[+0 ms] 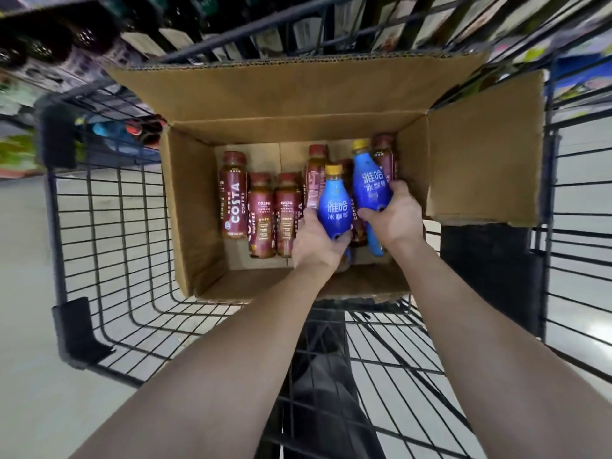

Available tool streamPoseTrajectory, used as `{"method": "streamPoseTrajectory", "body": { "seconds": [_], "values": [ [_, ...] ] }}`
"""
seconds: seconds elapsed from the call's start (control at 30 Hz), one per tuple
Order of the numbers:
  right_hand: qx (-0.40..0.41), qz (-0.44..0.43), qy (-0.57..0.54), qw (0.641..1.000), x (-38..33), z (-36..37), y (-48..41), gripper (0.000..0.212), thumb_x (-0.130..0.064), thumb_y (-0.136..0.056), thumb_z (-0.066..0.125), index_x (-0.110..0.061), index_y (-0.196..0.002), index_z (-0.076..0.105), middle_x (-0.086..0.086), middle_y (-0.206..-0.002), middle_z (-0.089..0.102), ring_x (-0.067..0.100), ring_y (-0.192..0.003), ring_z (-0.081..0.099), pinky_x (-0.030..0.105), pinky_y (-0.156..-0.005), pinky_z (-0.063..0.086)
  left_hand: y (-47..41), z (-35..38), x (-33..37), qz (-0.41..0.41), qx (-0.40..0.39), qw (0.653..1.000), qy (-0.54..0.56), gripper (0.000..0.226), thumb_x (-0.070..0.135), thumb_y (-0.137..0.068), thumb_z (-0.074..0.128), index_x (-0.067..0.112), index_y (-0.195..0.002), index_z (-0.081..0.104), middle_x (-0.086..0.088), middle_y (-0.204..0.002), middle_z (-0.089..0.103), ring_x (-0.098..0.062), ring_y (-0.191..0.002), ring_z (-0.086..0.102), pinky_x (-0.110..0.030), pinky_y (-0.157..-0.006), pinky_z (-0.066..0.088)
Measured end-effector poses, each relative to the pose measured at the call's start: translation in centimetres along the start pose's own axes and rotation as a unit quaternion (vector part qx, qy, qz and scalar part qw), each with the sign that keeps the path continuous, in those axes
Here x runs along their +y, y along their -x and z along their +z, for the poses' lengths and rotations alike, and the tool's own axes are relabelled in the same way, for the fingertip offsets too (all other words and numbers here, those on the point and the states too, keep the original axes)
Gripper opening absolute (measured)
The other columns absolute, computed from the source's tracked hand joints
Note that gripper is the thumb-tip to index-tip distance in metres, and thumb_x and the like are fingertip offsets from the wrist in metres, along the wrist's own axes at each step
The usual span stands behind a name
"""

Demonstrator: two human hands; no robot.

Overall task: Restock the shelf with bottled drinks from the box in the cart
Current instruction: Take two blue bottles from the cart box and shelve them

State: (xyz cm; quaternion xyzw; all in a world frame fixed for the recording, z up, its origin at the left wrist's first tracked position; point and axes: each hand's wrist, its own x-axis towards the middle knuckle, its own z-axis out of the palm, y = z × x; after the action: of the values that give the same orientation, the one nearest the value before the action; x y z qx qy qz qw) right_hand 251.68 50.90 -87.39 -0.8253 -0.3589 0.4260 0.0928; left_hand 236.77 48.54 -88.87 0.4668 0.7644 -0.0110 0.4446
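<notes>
An open cardboard box (195, 207) sits in a black wire cart (109, 260). Inside it stand several maroon Costa coffee bottles (233, 197). My left hand (314, 243) is shut on a blue bottle with a yellow cap (333, 207), held over the box's middle. My right hand (394, 217) grips a second, larger-looking blue bottle with a yellow cap (369, 183), just right of the first. Another pale blue bottle (376, 246) shows below my right hand, partly hidden. Both arms reach into the box from the near side.
Shelves of dark bottles (49, 44) and price tags run along the top, blurred. The box's right flap (483, 160) folds outward over the cart's side. Grey floor (23, 293) shows through the wire mesh on both sides.
</notes>
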Motion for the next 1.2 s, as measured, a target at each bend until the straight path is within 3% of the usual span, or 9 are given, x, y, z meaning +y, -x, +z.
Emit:
{"method": "streamPoseTrajectory", "body": {
  "seconds": [0.23,0.4,0.5,0.6,0.7,0.8,0.9,1.13,1.2],
  "values": [
    [-0.033,0.048,-0.113,0.992,-2.8,-2.7,5.1,0.082,-0.023,-0.069,0.091,-0.015,-0.138,0.049,0.005,-0.120,0.070,0.027,-0.105,0.069,0.037,-0.093,0.054,3.0,-8.0,0.5,0.045,-0.022,0.999,0.001,0.063,0.033,-0.078,0.087,0.021,-0.125,0.047,0.001,-0.112,0.068,-0.021,-0.101,0.066,-0.030,-0.086,0.050],
    [-0.047,0.041,-0.214,0.975,-7.0,-5.1,9.6,0.072,-0.029,-0.050,0.093,-0.016,-0.115,0.065,0.004,-0.100,0.076,0.028,-0.088,0.074,0.049,-0.082,0.061,6.8,-14.9,2.0,0.041,0.017,0.998,0.051,0.071,0.027,-0.078,0.089,0.013,-0.134,0.047,-0.002,-0.121,0.070,-0.021,-0.109,0.067,-0.022,-0.085,0.043],
    [-0.037,-0.001,-0.230,0.973,-10.0,-6.2,11.9,0.071,-0.037,-0.043,0.095,-0.018,-0.106,0.068,-0.001,-0.097,0.078,0.024,-0.088,0.075,0.047,-0.082,0.061,8.8,-18.6,2.8,0.046,0.041,0.995,0.081,0.077,0.026,-0.076,0.090,0.013,-0.139,0.048,0.003,-0.117,0.068,-0.016,-0.106,0.066,-0.019,-0.088,0.042],
    [-0.037,-0.061,-0.207,0.976,-14.4,-8.0,15.2,0.066,-0.019,-0.059,0.096,-0.015,-0.118,0.068,0.001,-0.106,0.075,0.019,-0.092,0.071,0.034,-0.085,0.057,10.4,-22.2,2.9,0.088,0.056,0.987,0.122,0.083,0.028,-0.071,0.092,0.018,-0.142,0.050,0.009,-0.115,0.069,-0.014,-0.105,0.069,-0.031,-0.100,0.051],
    [-0.030,-0.134,-0.158,0.978,-18.6,-8.7,18.1,0.072,-0.019,-0.063,0.095,-0.015,-0.129,0.065,0.002,-0.114,0.072,0.020,-0.101,0.068,0.033,-0.090,0.052,12.3,-25.9,2.3,0.092,0.090,0.981,0.143,0.081,0.020,-0.074,0.092,0.015,-0.142,0.048,0.006,-0.116,0.068,-0.014,-0.104,0.067,-0.029,-0.098,0.051],
    [-0.031,-0.195,-0.121,0.973,-22.4,-8.5,21.0,0.065,-0.015,-0.064,0.093,-0.015,-0.124,0.067,0.002,-0.110,0.072,0.022,-0.101,0.068,0.028,-0.081,0.046,14.1,-29.9,1.0,0.113,0.124,0.968,0.187,0.083,0.017,-0.073,0.093,0.013,-0.141,0.047,0.001,-0.116,0.068,-0.015,-0.101,0.068,-0.026,-0.093,0.052],
    [-0.030,-0.247,-0.081,0.965,-26.2,-7.2,24.3,0.067,-0.021,-0.066,0.092,-0.020,-0.127,0.066,0.000,-0.115,0.072,0.017,-0.101,0.065,0.026,-0.080,0.042,15.7,-34.6,-1.2,0.130,0.166,0.956,0.203,0.079,0.020,-0.072,0.094,0.010,-0.137,0.051,-0.002,-0.118,0.069,-0.014,-0.102,0.067,-0.020,-0.089,0.049],
    [-0.021,-0.332,-0.111,0.936,-34.1,0.0,35.5,0.069,-0.025,-0.065,0.093,-0.022,-0.128,0.065,-0.007,-0.109,0.070,0.016,-0.099,0.067,0.028,-0.083,0.048,21.1,-46.1,-10.3,0.163,0.265,0.921,0.233,0.088,0.045,-0.059,0.094,0.025,-0.134,0.053,0.001,-0.115,0.074,-0.017,-0.104,0.071,-0.036,-0.095,0.056],
    [-0.024,-0.348,-0.122,0.929,-36.0,2.3,39.4,0.066,-0.027,-0.066,0.093,-0.022,-0.125,0.065,-0.007,-0.108,0.071,0.017,-0.097,0.068,0.030,-0.083,0.051,23.3,-49.3,-13.9,0.178,0.273,0.916,0.235,0.084,0.042,-0.062,0.095,0.024,-0.132,0.053,0.004,-0.114,0.073,-0.012,-0.100,0.071,-0.026,-0.091,0.056]
  ]
}}
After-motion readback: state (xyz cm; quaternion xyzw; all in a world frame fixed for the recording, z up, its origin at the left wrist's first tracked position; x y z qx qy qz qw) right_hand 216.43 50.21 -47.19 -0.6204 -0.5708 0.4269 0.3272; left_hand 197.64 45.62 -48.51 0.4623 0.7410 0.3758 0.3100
